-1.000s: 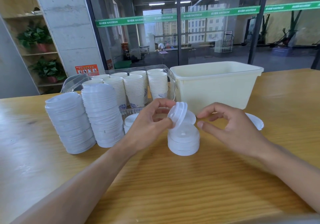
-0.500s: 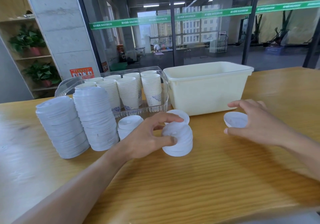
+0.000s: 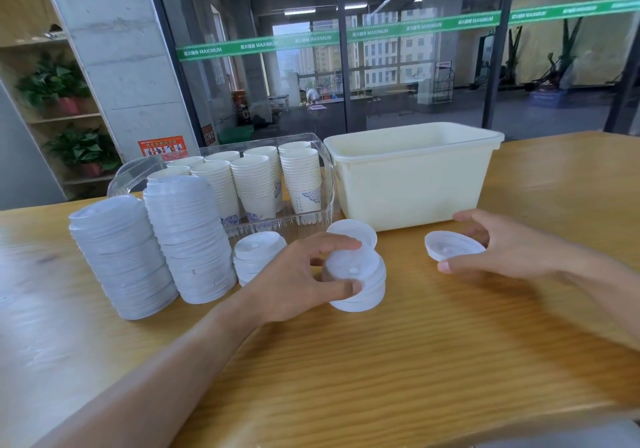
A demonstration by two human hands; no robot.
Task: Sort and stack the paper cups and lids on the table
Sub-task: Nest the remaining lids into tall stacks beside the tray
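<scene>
- White plastic everywhere: small lid stack near the middle of the table, now gripped by the left hand, thumb on the near side and fingers curled over the top.
- A second ago, left hand was tilting one lid onto that stack; now seated flat, so one more lid sorted.
- Right hand, hovering empty beside the stack a second ago, now out toward the table's right side and pinching a loose lid, lifted at a tilt just in front of the cream bin.
- Probably next onto the small stack, so steadying it with the left makes sense.
- Another single lid lying flat right behind the stack, not yet picked up.
- Toward the left edge: two tall lid stacks, plus a short one beside them.
- Paper cups already nested in rows inside the clear tray at the back.
</scene>
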